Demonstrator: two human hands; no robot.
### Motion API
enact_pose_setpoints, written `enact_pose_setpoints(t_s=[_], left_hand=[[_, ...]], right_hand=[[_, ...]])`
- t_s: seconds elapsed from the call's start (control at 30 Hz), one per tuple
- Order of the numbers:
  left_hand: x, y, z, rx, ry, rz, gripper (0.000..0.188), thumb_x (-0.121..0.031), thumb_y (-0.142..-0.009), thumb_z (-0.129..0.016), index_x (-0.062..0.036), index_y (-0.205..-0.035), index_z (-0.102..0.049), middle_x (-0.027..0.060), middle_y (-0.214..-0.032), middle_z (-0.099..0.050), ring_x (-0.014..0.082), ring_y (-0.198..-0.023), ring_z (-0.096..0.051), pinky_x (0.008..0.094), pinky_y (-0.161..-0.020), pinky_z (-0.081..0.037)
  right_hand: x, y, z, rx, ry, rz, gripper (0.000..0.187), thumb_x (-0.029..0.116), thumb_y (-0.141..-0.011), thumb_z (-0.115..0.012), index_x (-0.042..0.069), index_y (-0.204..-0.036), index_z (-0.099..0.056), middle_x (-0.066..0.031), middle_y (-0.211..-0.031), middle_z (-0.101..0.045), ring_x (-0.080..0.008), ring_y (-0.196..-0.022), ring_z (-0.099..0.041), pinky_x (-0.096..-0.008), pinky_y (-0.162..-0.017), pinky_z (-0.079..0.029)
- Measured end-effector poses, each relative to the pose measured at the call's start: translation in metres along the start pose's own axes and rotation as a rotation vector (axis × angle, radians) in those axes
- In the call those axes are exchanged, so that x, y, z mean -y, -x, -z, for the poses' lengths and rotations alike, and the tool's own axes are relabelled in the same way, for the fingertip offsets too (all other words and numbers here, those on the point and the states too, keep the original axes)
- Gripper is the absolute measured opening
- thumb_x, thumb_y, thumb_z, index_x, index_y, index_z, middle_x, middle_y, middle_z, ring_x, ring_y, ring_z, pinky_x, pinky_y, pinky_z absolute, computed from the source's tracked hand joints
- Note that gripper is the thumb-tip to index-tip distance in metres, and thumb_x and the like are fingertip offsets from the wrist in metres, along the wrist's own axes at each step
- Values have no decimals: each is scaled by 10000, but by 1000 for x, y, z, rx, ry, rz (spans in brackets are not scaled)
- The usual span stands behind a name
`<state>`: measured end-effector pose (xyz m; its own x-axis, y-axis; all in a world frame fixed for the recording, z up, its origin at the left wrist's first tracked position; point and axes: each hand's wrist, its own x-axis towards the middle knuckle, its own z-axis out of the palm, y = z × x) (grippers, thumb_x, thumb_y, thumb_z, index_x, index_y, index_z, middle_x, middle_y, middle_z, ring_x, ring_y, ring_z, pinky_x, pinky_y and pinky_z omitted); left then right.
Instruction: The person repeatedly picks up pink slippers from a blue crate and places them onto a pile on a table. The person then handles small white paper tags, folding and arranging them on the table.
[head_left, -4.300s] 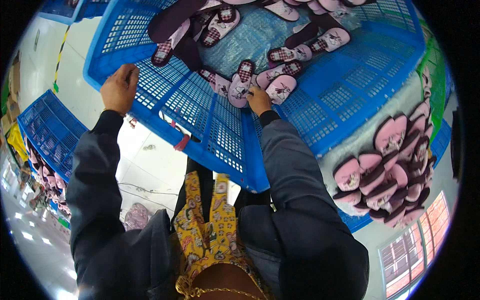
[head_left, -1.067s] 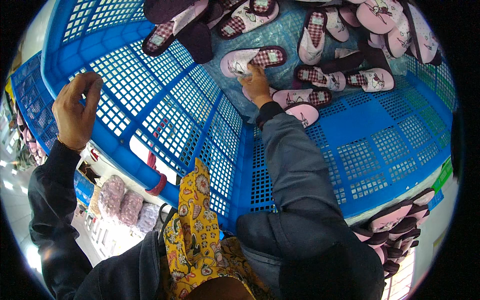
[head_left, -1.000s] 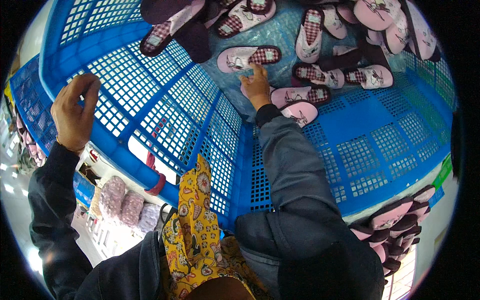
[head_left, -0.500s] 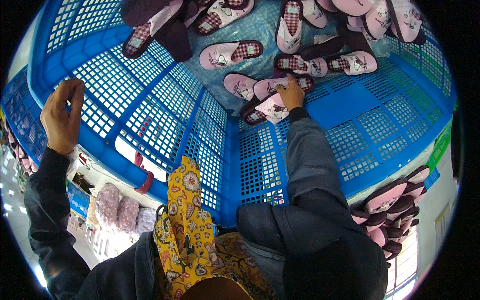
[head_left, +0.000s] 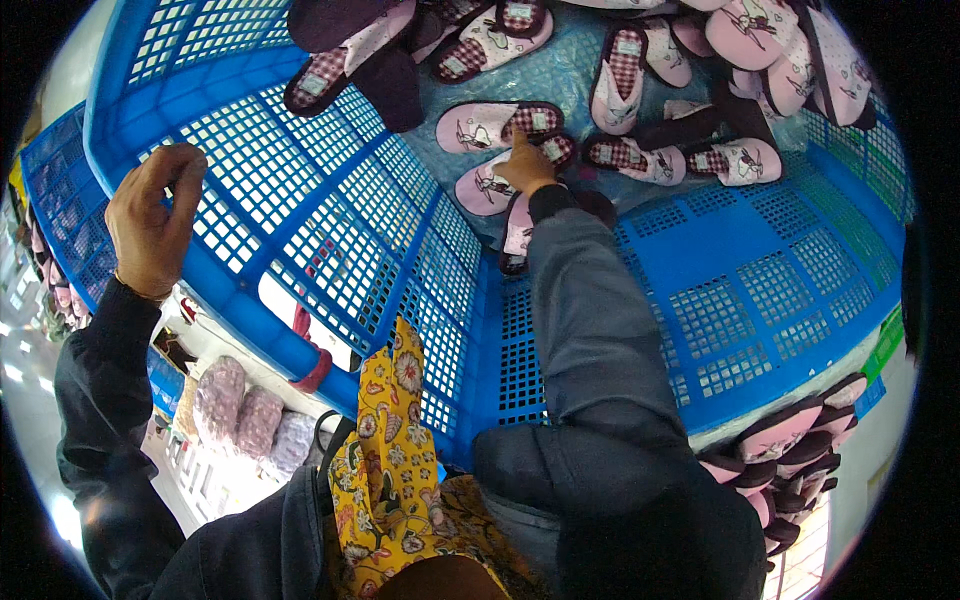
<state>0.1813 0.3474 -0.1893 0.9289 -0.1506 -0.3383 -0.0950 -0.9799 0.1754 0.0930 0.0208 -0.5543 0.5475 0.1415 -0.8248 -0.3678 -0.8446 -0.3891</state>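
My right hand (head_left: 527,168) reaches into a big blue plastic basket (head_left: 690,235), index finger stretched out and thumb apart from it. The fingertip touches the checked insole of a pink slipper (head_left: 478,127) with a dark sole and a printed figure. Just below, partly under the hand, lies another pink slipper (head_left: 482,190). A third slipper (head_left: 517,225) shows beside my right sleeve, which hides part of it. Over the basket's left rim, my left hand (head_left: 155,215) is loosely curled with nothing visible in it.
More pink slippers (head_left: 618,75) lie on a clear bluish plastic sheet (head_left: 560,60) inside the basket. Dark-soled slippers (head_left: 785,435) are piled outside at the right. A red tie (head_left: 315,370) hangs on the near rim. Filled bags (head_left: 220,395) stand at lower left.
My right hand has shifted from the lower slippers up and left to the slipper above them. The lower slippers now lie closer together. My left hand keeps its curled pose.
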Motion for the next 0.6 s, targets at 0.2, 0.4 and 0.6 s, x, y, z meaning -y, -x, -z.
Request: enact_pose_setpoints(t_s=[0.2, 0.4, 0.6], left_hand=[[-4, -4, 0, -42, 8, -73, 84, -79, -821, -626, -55, -901, -635, 66, -835, -653, 187, -698, -607, 290, -656, -474], [3, 0, 1, -78, -34, -110, 88, -83, -834, -620, -66, -919, -634, 82, -799, -635, 195, -697, -619, 290, -649, -475], [8, -5, 0, -144, -45, -131, 102, -200, -837, -603, -100, -841, -622, 109, -816, -661, 291, -718, -635, 377, -613, -488]], right_hand=[[0, -40, -34, -55, -97, -38, 582, 326, -725, -688, -1, -1179, -530, -234, -1097, -604, -382, -1026, -577, -439, -872, -452], [10, 14, -26, -273, -686, 146, 359, 250, -742, -692, 14, -1007, -639, -210, -971, -657, -368, -883, -642, -416, -765, -499], [94, 163, 74, -173, -1469, 184, 235, 64, -869, -591, -1, -1094, -580, -46, -931, -653, -107, -768, -598, -265, -691, -494]])
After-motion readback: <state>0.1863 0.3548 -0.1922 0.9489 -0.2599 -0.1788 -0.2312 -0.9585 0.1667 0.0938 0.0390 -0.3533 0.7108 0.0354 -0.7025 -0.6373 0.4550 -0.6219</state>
